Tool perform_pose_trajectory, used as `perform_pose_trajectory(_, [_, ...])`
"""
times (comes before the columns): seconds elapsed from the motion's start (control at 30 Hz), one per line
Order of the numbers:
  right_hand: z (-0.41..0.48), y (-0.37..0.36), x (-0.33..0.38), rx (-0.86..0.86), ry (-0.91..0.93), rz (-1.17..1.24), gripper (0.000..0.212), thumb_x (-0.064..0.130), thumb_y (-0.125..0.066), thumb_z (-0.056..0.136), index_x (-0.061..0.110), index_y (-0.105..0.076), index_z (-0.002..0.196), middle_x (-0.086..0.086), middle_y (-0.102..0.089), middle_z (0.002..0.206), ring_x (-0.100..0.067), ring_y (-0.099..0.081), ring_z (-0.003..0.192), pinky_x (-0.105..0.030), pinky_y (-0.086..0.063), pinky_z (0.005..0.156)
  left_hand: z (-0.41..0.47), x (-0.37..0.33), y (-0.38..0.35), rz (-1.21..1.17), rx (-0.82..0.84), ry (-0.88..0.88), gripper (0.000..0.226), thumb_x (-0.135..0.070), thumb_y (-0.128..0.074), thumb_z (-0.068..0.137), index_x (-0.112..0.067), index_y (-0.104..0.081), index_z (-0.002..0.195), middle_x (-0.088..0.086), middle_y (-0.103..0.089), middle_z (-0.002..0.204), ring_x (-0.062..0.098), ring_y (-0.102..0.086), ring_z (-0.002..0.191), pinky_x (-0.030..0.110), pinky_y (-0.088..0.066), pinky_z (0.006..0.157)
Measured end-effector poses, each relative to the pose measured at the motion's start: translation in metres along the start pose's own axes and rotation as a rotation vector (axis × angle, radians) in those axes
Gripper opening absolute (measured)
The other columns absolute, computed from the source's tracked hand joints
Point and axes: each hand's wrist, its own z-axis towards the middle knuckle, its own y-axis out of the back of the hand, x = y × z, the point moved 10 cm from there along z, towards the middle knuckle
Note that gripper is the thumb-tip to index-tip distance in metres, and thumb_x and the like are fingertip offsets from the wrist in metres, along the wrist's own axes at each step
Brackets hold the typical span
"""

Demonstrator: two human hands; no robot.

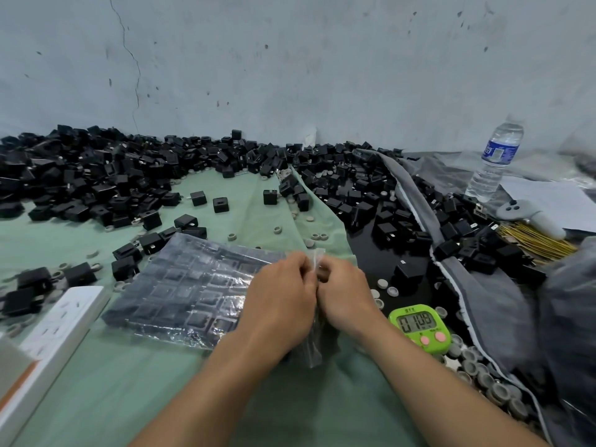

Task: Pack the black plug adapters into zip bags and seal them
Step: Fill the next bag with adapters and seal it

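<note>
My left hand point(282, 296) and my right hand point(345, 293) meet at the middle of the green cloth. Both pinch the top edge of a small clear zip bag point(312, 345) that hangs down between them; what it holds is hidden by my hands. Just left of my hands lies a flat clear bag of packed black adapters point(190, 285) in neat rows. A large heap of loose black plug adapters point(106, 175) runs along the wall, and a second heap point(371, 195) spreads over the black surface to the right.
A green timer point(421, 327) sits right of my right wrist. A white power strip point(54, 330) lies at the left. A water bottle point(496, 162), papers, a grey controller point(529, 214) and gold ties point(532, 240) are at the right. Grey caps point(483, 375) litter the cloth.
</note>
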Motion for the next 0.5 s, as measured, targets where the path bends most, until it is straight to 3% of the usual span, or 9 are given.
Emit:
perform_pose_trajectory(0.07, [0.004,0.0,-0.007,0.06,-0.052,0.0,0.017,0.006,-0.056,0.084,0.017,-0.068,0.08,0.012,-0.074,0.076,-0.003,-0.066,0.076,-0.029,-0.053,0.069,-0.005,-0.005,-0.004,0.015,-0.028,-0.022,0.024,-0.028,-0.047,0.102,-0.028,-0.045,0.078,-0.01,-0.051,0.07,0.006,-0.047,0.066,0.035,-0.032,0.059])
perform_pose_trajectory(0.13, [0.006,-0.001,-0.008,0.138,-0.078,-0.013,0.029,0.002,-0.053,0.082,0.016,-0.072,0.098,0.001,-0.077,0.091,-0.021,-0.07,0.094,-0.04,-0.056,0.087,-0.009,-0.007,-0.012,0.035,-0.006,-0.04,0.019,-0.025,-0.044,0.103,-0.026,-0.045,0.084,-0.009,-0.054,0.075,0.015,-0.05,0.069,0.037,-0.038,0.063])
perform_pose_trajectory(0.2, [0.006,-0.001,-0.008,0.19,-0.112,0.002,0.038,0.001,-0.053,0.08,0.023,-0.07,0.105,0.002,-0.077,0.095,-0.023,-0.07,0.098,-0.043,-0.055,0.092,-0.009,-0.006,-0.018,0.06,0.043,-0.038,0.013,-0.023,-0.046,0.102,-0.027,-0.047,0.089,-0.008,-0.056,0.08,0.02,-0.052,0.074,0.038,-0.039,0.066])
perform_pose_trajectory(0.33, [0.008,0.001,-0.016,0.145,-0.184,0.059,0.028,0.002,-0.052,0.08,0.015,-0.07,0.096,0.0,-0.076,0.088,-0.025,-0.068,0.088,-0.041,-0.053,0.081,-0.007,-0.002,-0.015,0.071,0.065,-0.005,0.032,-0.025,-0.046,0.102,-0.03,-0.033,0.074,-0.011,-0.044,0.07,0.007,-0.041,0.064,0.033,-0.025,0.059])
perform_pose_trajectory(0.43, [0.003,-0.01,-0.014,0.214,-0.194,0.137,0.018,-0.004,-0.046,0.081,-0.002,-0.063,0.087,-0.005,-0.059,0.074,-0.021,-0.052,0.071,-0.034,-0.038,0.065,-0.008,-0.004,-0.011,0.043,0.038,-0.008,0.032,-0.026,-0.043,0.104,-0.031,-0.034,0.073,-0.011,-0.047,0.071,0.006,-0.043,0.066,0.033,-0.026,0.057])
perform_pose_trajectory(0.5, [0.0,-0.012,-0.01,0.255,-0.209,0.255,0.03,-0.009,-0.044,0.08,0.009,-0.064,0.069,-0.002,-0.056,0.065,-0.012,-0.052,0.06,-0.024,-0.039,0.058,-0.007,-0.004,-0.012,0.04,0.048,-0.012,0.026,-0.027,-0.042,0.105,-0.029,-0.041,0.079,-0.009,-0.053,0.077,0.015,-0.048,0.071,0.036,-0.032,0.063])
